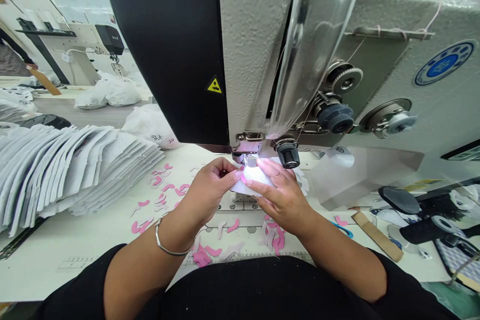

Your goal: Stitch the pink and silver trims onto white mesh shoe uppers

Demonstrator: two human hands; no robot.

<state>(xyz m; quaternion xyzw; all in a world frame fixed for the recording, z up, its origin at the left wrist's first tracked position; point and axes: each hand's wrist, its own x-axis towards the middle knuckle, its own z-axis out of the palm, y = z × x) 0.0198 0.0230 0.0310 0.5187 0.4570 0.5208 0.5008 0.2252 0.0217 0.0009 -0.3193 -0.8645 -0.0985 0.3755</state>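
Note:
Under the lit needle area of a grey and black sewing machine [258, 55] lies a small white textured fabric piece [258, 176]. My left hand [210, 187] comes in from the left, thumb and forefinger pinched on a small pink fabric piece [243, 178] at the white fabric's left side. From the right, my right hand [287, 200] rests on the white fabric with its fingers stretched out and apart, the fingertips close to the presser foot [247, 160]. The needle tip is too small and bright to make out.
Pink fabric scraps [202, 256] litter the worktop on both sides. A large fanned stack of white fabric pieces [78, 170] stands at left, near white bags [150, 122]. Rightward are a brown strip [377, 235], blue-handled tool [343, 230] and black thread spool [427, 230].

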